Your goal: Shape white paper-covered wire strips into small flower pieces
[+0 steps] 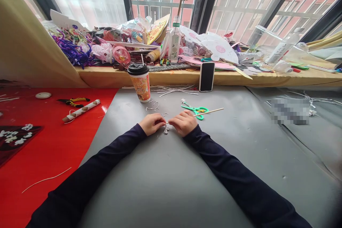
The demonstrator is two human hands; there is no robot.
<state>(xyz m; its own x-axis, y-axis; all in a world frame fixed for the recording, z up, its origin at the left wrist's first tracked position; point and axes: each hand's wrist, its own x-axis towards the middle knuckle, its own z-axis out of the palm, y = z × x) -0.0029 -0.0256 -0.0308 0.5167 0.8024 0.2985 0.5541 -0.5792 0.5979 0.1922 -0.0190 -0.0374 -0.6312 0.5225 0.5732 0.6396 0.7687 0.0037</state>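
A thin pale wooden stick (212, 111) runs level between my two hands, its long end sticking out past the right one. My left hand (152, 124) pinches near its left end, fingertips pressed together. Close beside it, my right hand (184, 123) closes its fingers round the same stick. Just below the fingertips is a small white piece (166, 130); whether it hangs from the stick or lies on the table I cannot tell. Green-handled scissors (202, 109) lie right behind my right hand, near a small white flower-like piece (183, 101). Short white scraps (153, 105) lie behind my left hand.
A lidded paper cup (140, 85) and an upright phone (206, 77) stand at the back. White strips (177, 90) lie between them. On the red surface at left are yellow-handled pliers (76, 102) and a wrapped roll (81, 111). Craft materials crowd the sill (160, 73).
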